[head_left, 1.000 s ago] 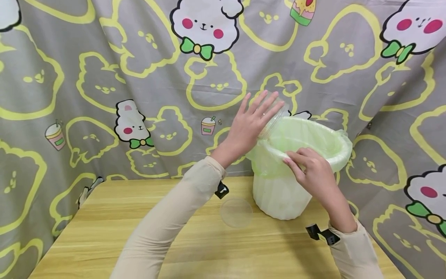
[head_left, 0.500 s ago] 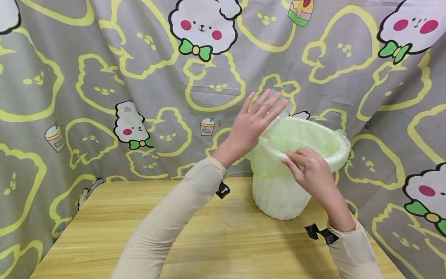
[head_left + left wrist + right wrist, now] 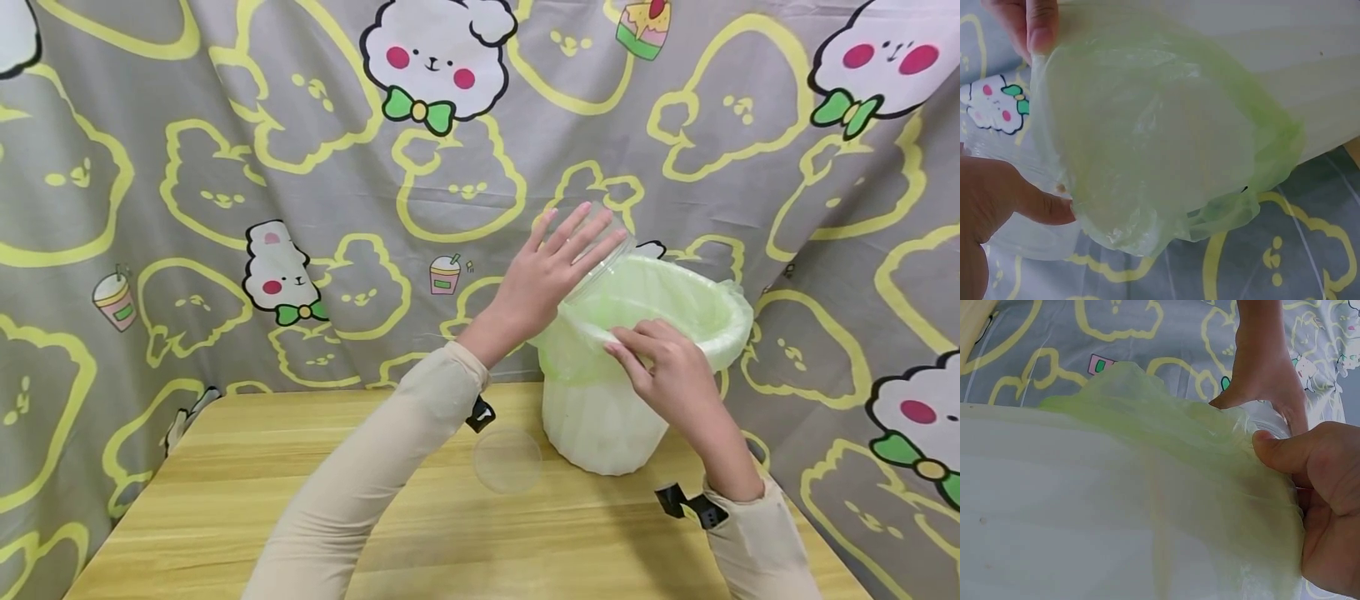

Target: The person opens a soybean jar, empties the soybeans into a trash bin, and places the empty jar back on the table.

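A white bin (image 3: 603, 425) lined with a pale green plastic bag (image 3: 581, 354) stands at the table's right. My left hand (image 3: 536, 279) holds a clear plastic tub (image 3: 600, 271) tilted at the bin's left rim, fingers spread along its outside. In the left wrist view the left thumb (image 3: 1041, 205) lies against the bag's edge, with part of the tub (image 3: 1038, 237) below it. My right hand (image 3: 667, 367) pinches the bag-covered rim at the front, its thumb (image 3: 1279, 450) outside. The tub's inside cannot be made out.
A clear round disc, like a lid (image 3: 508, 461), lies flat on the wooden table (image 3: 247, 475) left of the bin. A grey patterned curtain (image 3: 337, 192) hangs close behind the table and bin.
My left hand has moved slightly right and down with the tub. The right hand keeps its pinch on the rim, and the bin and disc stay in place.
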A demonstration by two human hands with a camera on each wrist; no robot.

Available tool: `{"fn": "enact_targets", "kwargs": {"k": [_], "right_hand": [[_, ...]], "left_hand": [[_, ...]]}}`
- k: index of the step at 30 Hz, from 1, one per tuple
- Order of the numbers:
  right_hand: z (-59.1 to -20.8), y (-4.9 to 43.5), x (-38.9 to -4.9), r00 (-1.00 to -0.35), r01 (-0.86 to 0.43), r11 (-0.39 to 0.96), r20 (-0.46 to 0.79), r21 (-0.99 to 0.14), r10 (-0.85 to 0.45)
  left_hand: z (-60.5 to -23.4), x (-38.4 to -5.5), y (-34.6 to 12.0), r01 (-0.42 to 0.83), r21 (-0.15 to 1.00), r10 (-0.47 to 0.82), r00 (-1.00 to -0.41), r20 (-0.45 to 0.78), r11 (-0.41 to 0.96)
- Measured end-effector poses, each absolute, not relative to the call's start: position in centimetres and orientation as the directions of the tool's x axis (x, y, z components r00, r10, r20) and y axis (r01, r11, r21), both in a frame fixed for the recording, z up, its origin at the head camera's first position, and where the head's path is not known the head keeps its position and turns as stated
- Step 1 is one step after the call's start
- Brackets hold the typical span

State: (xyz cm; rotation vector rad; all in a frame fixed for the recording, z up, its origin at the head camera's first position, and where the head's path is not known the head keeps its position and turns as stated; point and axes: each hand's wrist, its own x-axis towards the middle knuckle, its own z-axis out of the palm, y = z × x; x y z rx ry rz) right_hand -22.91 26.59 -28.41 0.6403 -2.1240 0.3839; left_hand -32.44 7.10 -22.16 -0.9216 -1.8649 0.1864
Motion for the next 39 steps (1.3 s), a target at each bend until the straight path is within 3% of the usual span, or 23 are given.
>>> {"fn": "enact_targets", "kwargs": {"k": [6,13,21,25,29,39], "right_hand": [[-28.28,26.66,-22.88,-0.49,-0.571,0.82,0.815,-0.032,-0.309],[-28.32,26.75,-22.73,-0.498,-0.568,0.823,0.81,-0.034,-0.31],[-28.43,26.54,-22.87,-0.495,-0.571,0.82,0.813,-0.039,-0.306],[-28.41,26.47,-22.86,-0.504,-0.565,0.824,0.81,-0.045,-0.302],[-28.42,26.54,-22.79,-0.511,-0.557,0.829,0.807,-0.048,-0.297],[-28.44,26.48,-22.76,-0.507,-0.56,0.827,0.81,-0.049,-0.295]], "left_hand": [[-22.04,-32.3,7.16,0.508,-0.518,0.673,-0.183,0.716,0.688],[-22.02,-32.3,7.12,0.431,-0.632,0.732,-0.107,0.672,0.643],[-21.82,-32.65,6.9,0.574,-0.441,0.625,-0.166,0.763,0.69],[-21.97,-32.76,6.91,0.529,-0.463,0.625,-0.172,0.761,0.711],[-22.22,-32.71,7.21,0.49,-0.484,0.613,-0.14,0.777,0.725],[-22.36,-32.39,7.29,0.496,-0.436,0.566,-0.143,0.812,0.751]]}}
